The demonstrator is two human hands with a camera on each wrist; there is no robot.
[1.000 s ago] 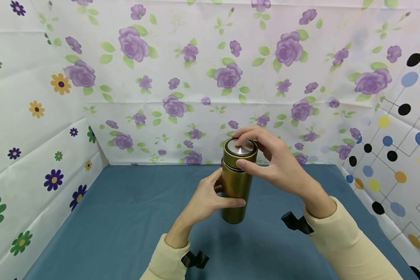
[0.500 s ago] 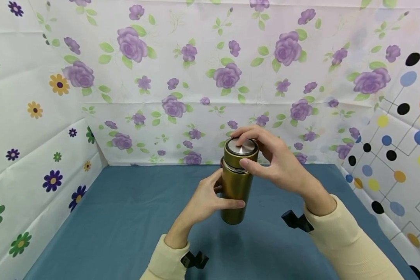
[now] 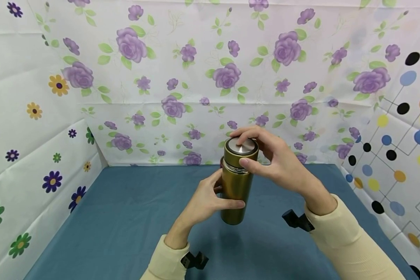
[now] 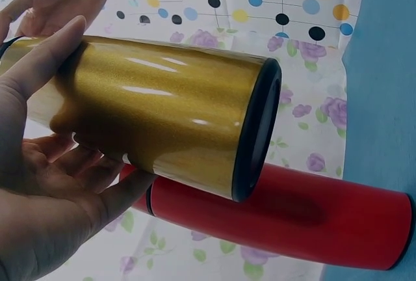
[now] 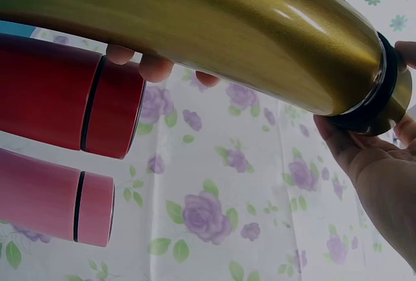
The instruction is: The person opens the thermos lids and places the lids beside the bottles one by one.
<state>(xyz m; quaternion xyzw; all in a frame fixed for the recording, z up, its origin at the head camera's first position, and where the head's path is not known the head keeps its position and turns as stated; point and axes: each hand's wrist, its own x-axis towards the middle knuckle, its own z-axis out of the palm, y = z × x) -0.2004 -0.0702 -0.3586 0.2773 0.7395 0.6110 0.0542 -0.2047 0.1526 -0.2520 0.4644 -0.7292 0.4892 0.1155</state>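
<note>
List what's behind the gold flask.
The right wrist view shows a red flask and a pink flask beyond the gold flask. In the head view the gold flask covers nearly everything there; only a thin reddish edge shows.

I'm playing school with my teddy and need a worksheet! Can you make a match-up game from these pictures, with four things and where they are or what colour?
1. Left hand
2. Tablecloth
3. Right hand
4. Red bottle

A. Partly hidden behind the gold bottle in the left wrist view
B. Holding the lid
C. Around the gold bottle's body
D. Blue

Right pairs: 1-C, 2-D, 3-B, 4-A
</note>
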